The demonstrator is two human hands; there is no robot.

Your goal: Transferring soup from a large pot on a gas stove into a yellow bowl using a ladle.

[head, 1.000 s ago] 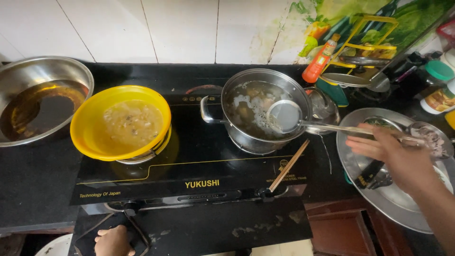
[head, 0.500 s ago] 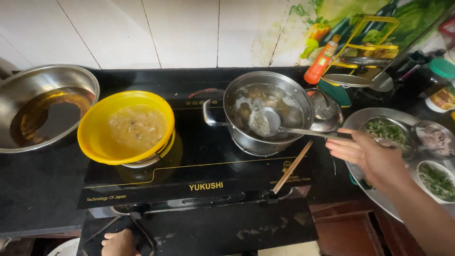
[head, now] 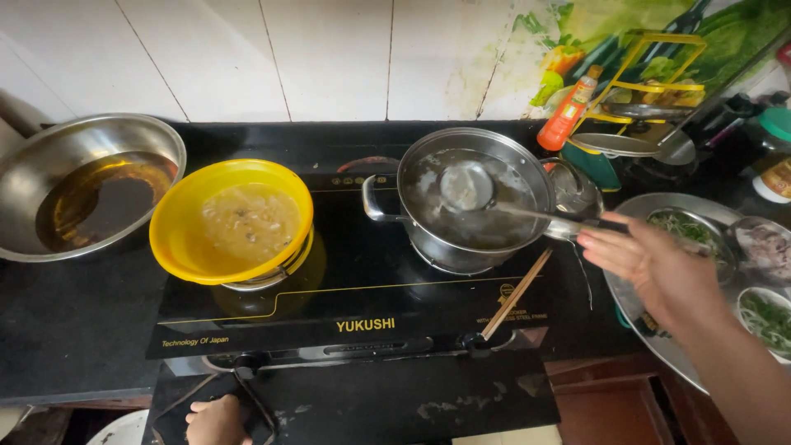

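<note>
My right hand (head: 651,264) grips the handle of a metal ladle (head: 466,186) whose bowl hangs inside a steel pot (head: 527,156) of pale broth on the right burner of a black double cooktop (head: 362,288). On the left burner sits a yellow bowl (head: 177,231) of brownish soup, resting on a smaller pot. My left hand (head: 216,420) is low at the bottom edge, near the counter's front and a wire handle, with its fingers curled; what it holds is hidden.
A wide steel pan (head: 33,165) with dark oil stands at far left. Wooden chopsticks (head: 517,295) lean against the cooktop's front. A round tray (head: 634,305) with small bowls of herbs is at right. An orange bottle (head: 567,111) and a yellow rack (head: 659,82) stand behind.
The ladle's bowl has gone from above the pot's right rim down into the pot and leftward. My right hand has shifted left with it. The view has moved closer.
</note>
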